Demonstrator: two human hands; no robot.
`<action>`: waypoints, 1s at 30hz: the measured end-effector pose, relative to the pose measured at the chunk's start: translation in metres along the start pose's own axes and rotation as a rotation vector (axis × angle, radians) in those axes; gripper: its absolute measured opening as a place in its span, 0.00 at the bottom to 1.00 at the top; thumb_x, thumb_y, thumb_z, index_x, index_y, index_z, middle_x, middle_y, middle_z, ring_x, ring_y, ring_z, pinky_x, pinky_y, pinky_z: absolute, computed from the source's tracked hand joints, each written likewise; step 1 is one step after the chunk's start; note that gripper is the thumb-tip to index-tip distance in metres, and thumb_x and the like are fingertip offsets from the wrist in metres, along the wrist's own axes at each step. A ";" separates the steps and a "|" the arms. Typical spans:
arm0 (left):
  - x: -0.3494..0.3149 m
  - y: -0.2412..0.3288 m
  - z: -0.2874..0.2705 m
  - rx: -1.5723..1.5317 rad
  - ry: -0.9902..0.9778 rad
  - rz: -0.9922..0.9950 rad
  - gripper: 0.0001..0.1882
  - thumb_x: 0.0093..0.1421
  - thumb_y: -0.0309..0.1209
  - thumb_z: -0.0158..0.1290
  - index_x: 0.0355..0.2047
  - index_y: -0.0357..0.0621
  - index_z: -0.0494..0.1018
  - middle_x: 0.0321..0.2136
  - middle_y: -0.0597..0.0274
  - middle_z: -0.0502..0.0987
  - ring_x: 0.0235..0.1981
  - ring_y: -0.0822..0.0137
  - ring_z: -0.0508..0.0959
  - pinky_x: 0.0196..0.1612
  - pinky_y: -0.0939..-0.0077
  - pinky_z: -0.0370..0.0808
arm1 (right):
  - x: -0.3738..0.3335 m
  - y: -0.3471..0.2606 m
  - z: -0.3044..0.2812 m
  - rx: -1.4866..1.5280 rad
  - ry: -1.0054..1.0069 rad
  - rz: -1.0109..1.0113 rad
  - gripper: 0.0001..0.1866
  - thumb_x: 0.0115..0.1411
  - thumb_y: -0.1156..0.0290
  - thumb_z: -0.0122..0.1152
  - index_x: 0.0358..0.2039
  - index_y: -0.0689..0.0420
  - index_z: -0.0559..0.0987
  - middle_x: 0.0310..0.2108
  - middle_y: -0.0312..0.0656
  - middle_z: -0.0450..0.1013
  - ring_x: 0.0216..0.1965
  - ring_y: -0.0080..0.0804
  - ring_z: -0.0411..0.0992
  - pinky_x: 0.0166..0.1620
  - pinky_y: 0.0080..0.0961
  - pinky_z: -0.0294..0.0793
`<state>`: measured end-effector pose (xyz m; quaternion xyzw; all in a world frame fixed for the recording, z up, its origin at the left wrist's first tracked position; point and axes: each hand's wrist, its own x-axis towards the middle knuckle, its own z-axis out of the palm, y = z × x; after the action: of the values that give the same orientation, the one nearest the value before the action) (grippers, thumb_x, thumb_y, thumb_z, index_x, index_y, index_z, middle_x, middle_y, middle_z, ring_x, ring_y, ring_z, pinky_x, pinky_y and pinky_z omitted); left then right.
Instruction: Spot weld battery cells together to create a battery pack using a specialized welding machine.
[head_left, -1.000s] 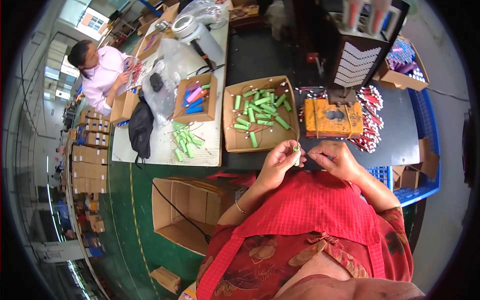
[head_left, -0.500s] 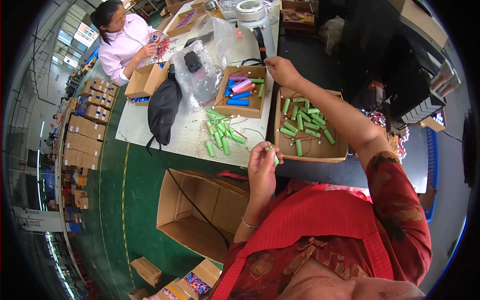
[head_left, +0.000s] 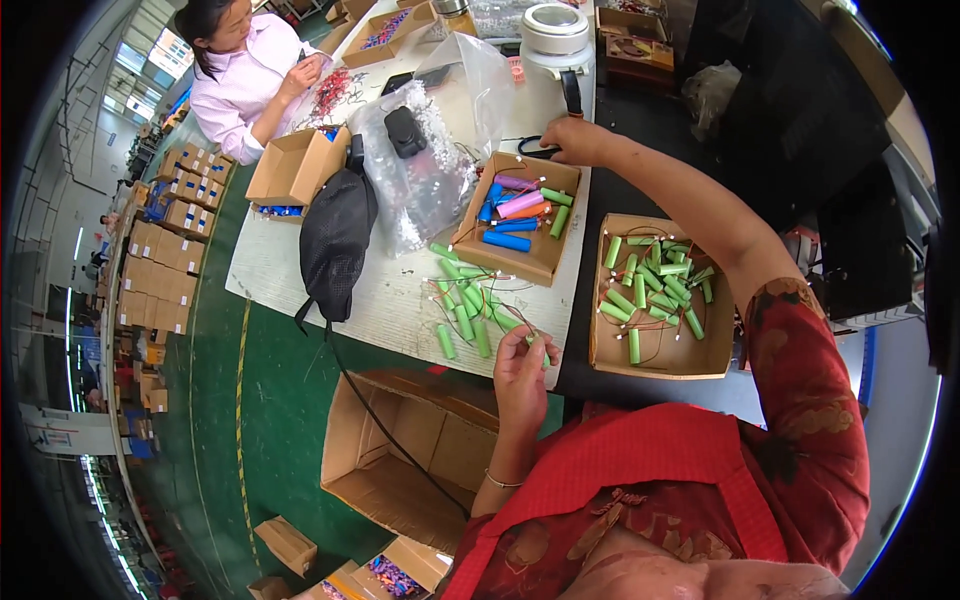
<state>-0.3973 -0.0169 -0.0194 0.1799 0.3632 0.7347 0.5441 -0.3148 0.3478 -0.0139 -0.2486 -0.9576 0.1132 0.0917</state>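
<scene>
My left hand [head_left: 520,378] is closed in a pinch around a green cylindrical battery cell [head_left: 546,361] with thin wires, just off the table's near edge. My right hand [head_left: 578,142] reaches far across, fingers closed at a black looped thing [head_left: 538,148] that looks like scissors handles; the fingertips are partly hidden. Just left of my left hand, loose green wired cells [head_left: 466,312] lie in a pile on the white table. A cardboard tray [head_left: 520,262] between my hands holds blue, pink, purple, orange and green cells. On the right, another cardboard tray [head_left: 650,366] holds many green cells.
A lidded jar [head_left: 556,60] with a dark strap stands beyond my right hand. A clear plastic bag [head_left: 425,190] and a black cloth bag [head_left: 338,245] lie on the table. A large open carton [head_left: 400,440] stands below the edge. A co-worker [head_left: 245,75] sits at far left.
The view has shifted, so the table things appear lower and farther right. My right hand stays by the black looped thing, and my left hand still holds the green cell.
</scene>
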 end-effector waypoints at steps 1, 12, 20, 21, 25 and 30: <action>0.001 0.000 -0.001 0.001 0.004 -0.001 0.11 0.58 0.21 0.47 0.43 0.40 0.65 0.33 0.59 0.71 0.31 0.70 0.72 0.35 0.76 0.68 | 0.005 -0.001 0.002 0.003 -0.003 0.002 0.14 0.44 0.73 0.62 0.34 0.60 0.77 0.32 0.49 0.70 0.38 0.45 0.69 0.42 0.33 0.69; 0.004 0.000 0.003 0.013 -0.027 -0.085 0.15 0.57 0.20 0.48 0.46 0.37 0.64 0.33 0.61 0.71 0.34 0.72 0.72 0.38 0.77 0.69 | 0.014 -0.032 -0.040 0.181 0.058 0.216 0.14 0.40 0.69 0.59 0.29 0.61 0.76 0.24 0.51 0.72 0.29 0.46 0.72 0.35 0.33 0.71; -0.002 -0.010 0.009 -0.351 -0.262 -0.217 0.19 0.64 0.37 0.40 0.52 0.41 0.61 0.37 0.61 0.70 0.22 0.78 0.63 0.27 0.84 0.61 | -0.118 -0.179 -0.080 0.440 0.444 -0.165 0.13 0.45 0.84 0.54 0.34 0.59 0.71 0.35 0.46 0.67 0.36 0.47 0.69 0.38 0.33 0.70; -0.005 -0.008 0.017 -0.414 -0.325 -0.263 0.22 0.65 0.40 0.38 0.54 0.40 0.59 0.39 0.60 0.70 0.22 0.79 0.63 0.26 0.84 0.60 | -0.145 -0.195 -0.073 0.473 0.511 -0.293 0.13 0.46 0.84 0.55 0.34 0.58 0.71 0.34 0.44 0.66 0.35 0.45 0.69 0.36 0.33 0.70; -0.023 -0.027 0.025 -0.425 -0.436 -0.424 0.14 0.61 0.29 0.45 0.46 0.38 0.64 0.37 0.61 0.70 0.21 0.79 0.64 0.24 0.88 0.63 | -0.264 -0.235 -0.051 0.734 0.247 -0.211 0.12 0.50 0.84 0.55 0.36 0.58 0.75 0.37 0.45 0.70 0.36 0.40 0.71 0.40 0.30 0.72; -0.058 -0.032 0.064 0.052 -0.465 -0.537 0.09 0.57 0.24 0.50 0.40 0.40 0.69 0.28 0.66 0.74 0.20 0.82 0.65 0.22 0.89 0.61 | -0.357 -0.263 -0.035 2.043 0.314 0.512 0.25 0.57 0.74 0.56 0.54 0.58 0.60 0.37 0.45 0.72 0.37 0.31 0.72 0.44 0.27 0.70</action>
<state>-0.3142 -0.0452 0.0078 0.2541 0.2825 0.4953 0.7812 -0.1199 -0.0473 0.0465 -0.2597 -0.3050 0.8456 0.3528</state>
